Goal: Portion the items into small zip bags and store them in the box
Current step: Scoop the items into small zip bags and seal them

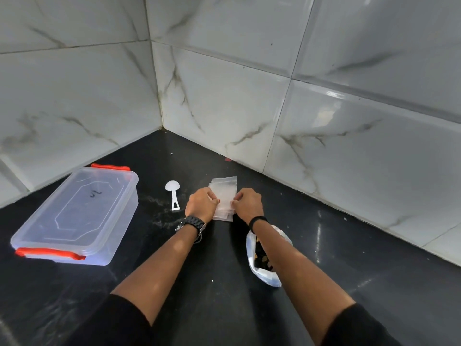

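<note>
"Where were the bags when you looked?"

"A small stack of clear zip bags (223, 196) lay on the black counter (349, 258), towards its back corner and near the right-hand tiled wall (374, 146). The left hand (200, 204) pinched the stack's left edge and the right hand (248, 203) its right edge, fingers curled in on the plastic (I couldn't see the fingertips themselves clearly)."

"And the rest?"

"The clear box (74, 218) with red clips sat at the counter's left edge, lid closed. A white scoop (173, 193) lay between box and bags. A plastic sack (264, 255) holding dark and brownish bits sat under the right forearm, nearer the front edge."

"So nothing portioned yet?"

"That's how I judged it; they seemed to be peeling one bag off the stack. To do it well, I'd say, hold the pile down with one hand, slide the top bag sideways with the other thumb, and check only one came away. Thin plastic clings, so two might lift together."
</note>
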